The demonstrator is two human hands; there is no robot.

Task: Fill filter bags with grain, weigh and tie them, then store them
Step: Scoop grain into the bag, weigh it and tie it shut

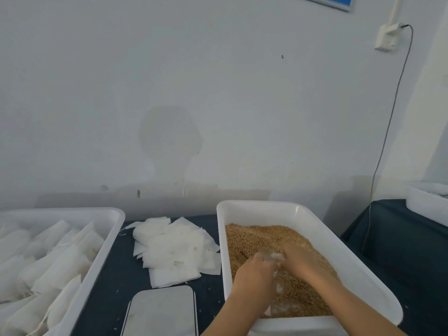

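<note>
Filling step, by the look of it. Both hands down in the grain bin (286, 209): left hand (254, 270) grips a filter bag (272, 257) at its mouth, right hand (299, 259) just beside it on the grain (266, 236), fingers curled, blurred, can't tell if it holds anything. Next: lift bag out, over to the scale (161, 309) left of the left hand. Empty bags (174, 248) sit beyond the scale; filled bags' tray (106, 238) far left.

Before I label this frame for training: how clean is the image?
Head view: soft, even light; a faint head-shaped shadow on the wall; both hands motion-blurred over the grain; wide-angle bending of the tub rim; mild sheen on the scale.
</note>
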